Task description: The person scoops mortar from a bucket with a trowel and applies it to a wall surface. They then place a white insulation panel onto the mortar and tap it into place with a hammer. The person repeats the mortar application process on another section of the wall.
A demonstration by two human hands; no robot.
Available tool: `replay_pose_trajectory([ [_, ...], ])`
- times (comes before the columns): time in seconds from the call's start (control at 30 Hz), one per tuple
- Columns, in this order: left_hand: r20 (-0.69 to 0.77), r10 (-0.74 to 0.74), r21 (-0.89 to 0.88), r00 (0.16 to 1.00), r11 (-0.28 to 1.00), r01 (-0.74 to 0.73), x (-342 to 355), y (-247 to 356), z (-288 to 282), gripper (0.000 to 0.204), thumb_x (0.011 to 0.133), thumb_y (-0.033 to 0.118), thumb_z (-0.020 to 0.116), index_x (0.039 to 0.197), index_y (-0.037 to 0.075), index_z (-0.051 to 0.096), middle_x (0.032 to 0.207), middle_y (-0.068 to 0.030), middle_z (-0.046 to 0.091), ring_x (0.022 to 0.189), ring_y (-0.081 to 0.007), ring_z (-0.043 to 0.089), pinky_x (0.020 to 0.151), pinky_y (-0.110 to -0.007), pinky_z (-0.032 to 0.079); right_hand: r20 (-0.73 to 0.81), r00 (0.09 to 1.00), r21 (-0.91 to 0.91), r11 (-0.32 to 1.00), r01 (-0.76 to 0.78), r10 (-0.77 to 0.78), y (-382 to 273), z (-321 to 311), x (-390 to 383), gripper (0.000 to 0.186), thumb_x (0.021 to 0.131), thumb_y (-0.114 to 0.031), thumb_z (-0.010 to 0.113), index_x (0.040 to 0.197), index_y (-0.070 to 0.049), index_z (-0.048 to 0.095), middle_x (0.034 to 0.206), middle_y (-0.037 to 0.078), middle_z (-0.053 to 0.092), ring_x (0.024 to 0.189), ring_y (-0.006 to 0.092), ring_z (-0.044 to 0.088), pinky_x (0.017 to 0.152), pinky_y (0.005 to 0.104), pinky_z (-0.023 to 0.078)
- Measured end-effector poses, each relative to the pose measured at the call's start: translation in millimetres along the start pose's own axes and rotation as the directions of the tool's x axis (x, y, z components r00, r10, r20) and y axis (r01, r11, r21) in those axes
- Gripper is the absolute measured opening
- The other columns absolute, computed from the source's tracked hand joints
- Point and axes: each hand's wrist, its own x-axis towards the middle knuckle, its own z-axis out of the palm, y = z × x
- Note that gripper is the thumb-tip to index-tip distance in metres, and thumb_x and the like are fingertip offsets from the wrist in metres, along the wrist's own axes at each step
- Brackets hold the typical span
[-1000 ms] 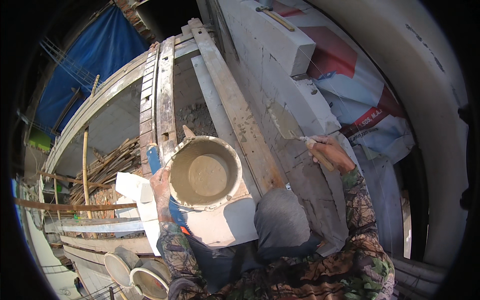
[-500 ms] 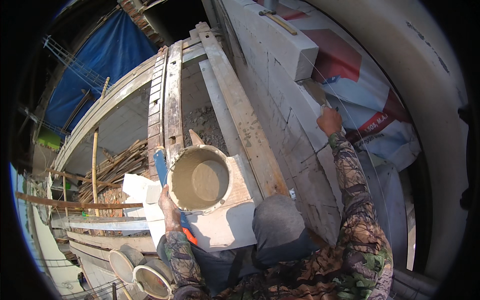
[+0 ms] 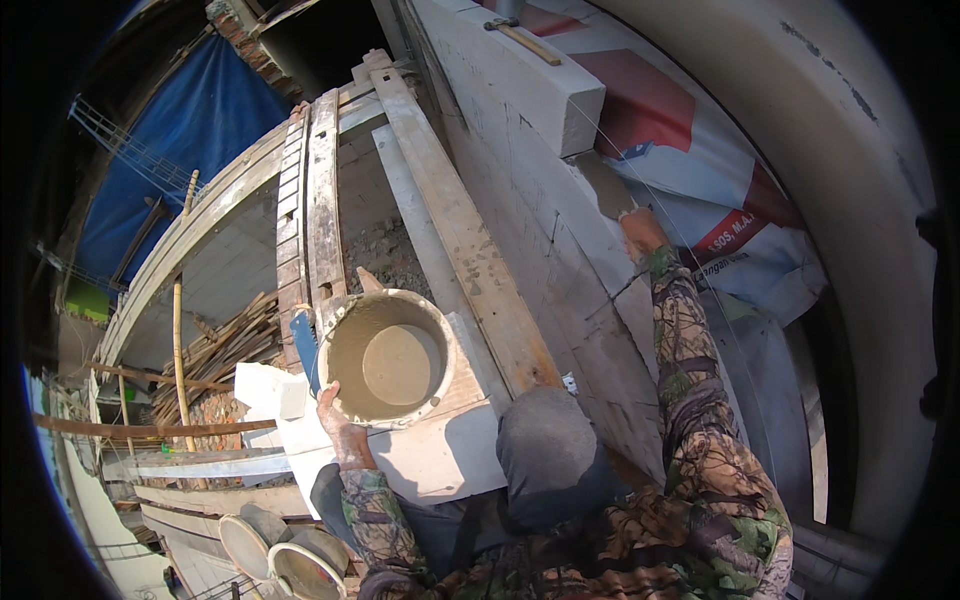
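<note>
A round bucket of wet grey mortar [image 3: 405,370] stands on pale boards in front of me. My left hand [image 3: 343,430] is closed on its near-left rim. My right hand [image 3: 643,233] reaches forward to the top of the light block wall [image 3: 540,170], its fingers wrapped round what looks like a trowel, mostly hidden by the hand. Just beyond those fingers lies a patch of grey mortar [image 3: 603,187] on the wall top, against the end of a raised white block [image 3: 583,120]. A blue saw blade [image 3: 304,350] shows beside the bucket's left side.
A hammer [image 3: 522,40] rests on the raised block. A taut string [image 3: 620,150] runs along the wall. Long wooden planks [image 3: 470,240] stretch away ahead, above rubble. Two more buckets [image 3: 300,572] sit at lower left. A printed banner [image 3: 725,190] hangs beyond the wall.
The whole view has shifted slightly left. More mortar shows on the wall top beyond my right hand. My left hand sits slightly farther round the bucket rim; the saw's orange handle is out of sight.
</note>
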Motion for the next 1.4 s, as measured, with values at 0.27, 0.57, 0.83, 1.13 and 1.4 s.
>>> replay_pose_trajectory([
  [0.27,0.181,0.064,-0.055,0.981,0.997,-0.055,-19,11,41,0.05,0.07,-0.002,0.058,0.12,-0.004,0.061,0.108,-0.0141,0.068,0.097,-0.0278,0.07,0.085,-0.039,0.06,0.017,0.984,-0.182,0.967,0.178,-0.178,73,-32,-162,0.037,0.095,-0.027,0.06,0.109,0.006,0.066,0.086,0.018,0.069,0.067,0.0265,0.069,0.062,0.0425,0.054],
  [0.57,0.072,0.178,0.031,0.981,0.983,-0.181,-52,12,86,0.042,0.069,-0.006,0.055,0.11,-0.006,0.066,0.099,-0.0103,0.068,0.085,-0.0198,0.066,0.079,-0.032,0.056,0.565,0.425,-0.476,0.141,0.868,-0.707,-40,103,-256,0.035,0.087,-0.014,0.07,0.117,0.003,0.063,0.087,0.019,0.064,0.083,0.0373,0.069,0.072,0.0465,0.054],
  [0.83,0.096,0.076,0.098,0.992,0.992,-0.085,-71,2,96,0.041,0.072,-0.005,0.053,0.111,-0.005,0.064,0.097,-0.0086,0.067,0.082,-0.0182,0.065,0.077,-0.03,0.056,0.735,0.34,-0.417,0.006,0.909,-0.587,-54,182,-230,0.027,0.086,-0.018,0.068,0.103,0.003,0.07,0.08,0.02,0.068,0.076,0.0353,0.07,0.068,0.0449,0.056],
  [1.13,0.115,0.051,0.038,0.992,0.998,-0.055,-64,-3,95,0.033,0.073,-0.006,0.055,0.104,-0.005,0.065,0.093,-0.0073,0.068,0.076,-0.0156,0.063,0.073,-0.028,0.054,0.799,0.576,-0.225,0.803,0.552,-0.172,-50,134,-233,0.039,0.093,-0.034,0.073,0.112,-0.001,0.076,0.074,0.005,0.068,0.063,0.0152,0.059,0.062,0.0332,0.049],
  [1.4,0.153,-0.004,0.081,0.988,0.997,-0.008,-51,3,93,0.021,0.072,-0.004,0.056,0.092,-0.001,0.061,0.092,-0.0086,0.064,0.077,-0.0187,0.062,0.075,-0.031,0.055,0.747,0.646,-0.041,0.959,0.281,-0.157,-29,96,-261,0.035,0.099,-0.027,0.071,0.121,0.0,0.073,0.082,0.002,0.068,0.068,0.0106,0.061,0.063,0.0278,0.051],
])
